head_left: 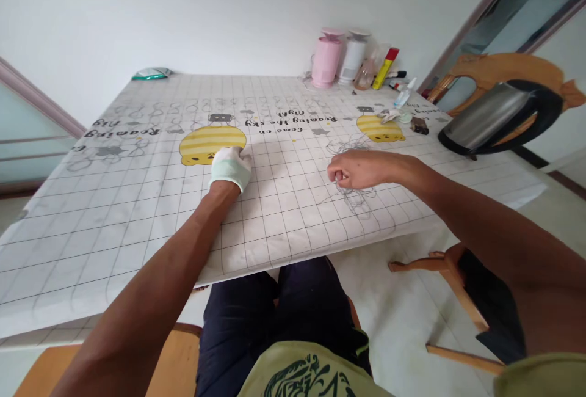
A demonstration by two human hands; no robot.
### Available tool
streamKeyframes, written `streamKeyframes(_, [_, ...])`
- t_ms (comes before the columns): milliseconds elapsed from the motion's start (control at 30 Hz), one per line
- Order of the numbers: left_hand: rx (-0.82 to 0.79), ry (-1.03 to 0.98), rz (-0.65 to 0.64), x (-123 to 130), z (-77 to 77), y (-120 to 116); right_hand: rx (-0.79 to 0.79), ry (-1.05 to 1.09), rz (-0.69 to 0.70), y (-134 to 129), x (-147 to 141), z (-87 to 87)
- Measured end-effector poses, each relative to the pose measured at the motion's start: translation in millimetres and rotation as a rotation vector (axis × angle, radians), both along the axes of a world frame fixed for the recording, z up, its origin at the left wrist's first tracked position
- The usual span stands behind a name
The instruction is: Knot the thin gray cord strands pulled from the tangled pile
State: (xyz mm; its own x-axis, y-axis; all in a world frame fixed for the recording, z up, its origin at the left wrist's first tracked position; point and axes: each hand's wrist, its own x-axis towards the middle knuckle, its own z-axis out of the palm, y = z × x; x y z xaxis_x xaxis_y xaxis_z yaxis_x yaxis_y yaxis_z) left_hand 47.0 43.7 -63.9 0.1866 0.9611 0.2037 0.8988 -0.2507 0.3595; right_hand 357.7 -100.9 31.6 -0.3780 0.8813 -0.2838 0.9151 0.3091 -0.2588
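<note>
A white glove with a pale green cuff covers my left hand (232, 165), which is closed in a fist on the tablecloth beside a printed yellow bee. Whatever its fingers hold, if anything, is hidden. My bare right hand (361, 169) has its fingers curled and pressed together, resting over a loose tangle of thin grey strand (357, 201). Loops of it show on the near and far sides of this hand. The strand looks like wire or thread; I cannot tell which. What lies between the right fingers is too small to make out.
The white checked tablecloth (274, 214) covers the table. A steel kettle (494, 116) stands at the right. Along the back are a pink device (326, 61), a white one (352, 58), a yellow tube with a red cap (385, 69) and small bottles. A green packet (151, 74) lies back left.
</note>
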Motion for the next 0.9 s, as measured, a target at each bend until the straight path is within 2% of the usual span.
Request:
streamKeyframes(100, [0.001, -0.009, -0.001, 0.4, 0.8, -1.7, 0.013, -0.121, 0.074, -19.4, -13.7, -11.5])
streamKeyframes(200, [0.006, -0.008, 0.002, 0.4, 1.2, -2.5, 0.043, -0.166, 0.128, -25.9, -17.2, -21.7])
streamKeyframes(267, [0.003, -0.001, 0.001, 0.4, 1.1, -2.2, 0.071, -0.141, 0.153, -24.0, -13.1, -20.6])
streamKeyframes(367, [0.004, 0.008, -0.007, 0.4, 0.3, -1.1, 0.172, -0.033, 0.140, -16.2, 0.2, -5.4])
streamKeyframes(467, [0.006, 0.009, -0.006, 0.3, -0.6, -0.2, 0.267, 0.128, -0.005, -7.8, 16.8, 13.9])
streamKeyframes(567, [0.006, 0.011, -0.004, -0.3, -0.9, 0.1, 0.278, 0.253, -0.265, -2.3, 32.4, 21.4])
streamKeyframes(700, [0.002, -0.023, 0.002, -0.3, 0.1, -2.1, 0.270, 0.405, -0.523, 2.6, 44.4, 9.0])
streamKeyframes(800, [0.046, -0.121, -0.010, 3.6, 3.3, -7.9, 0.342, 0.487, -0.634, 6.4, 38.9, -4.0])
streamKeyframes(900, [0.055, -0.258, -0.060, 11.0, 10.1, -18.7, 0.368, 0.478, -0.685, 10.7, 22.5, -11.4])
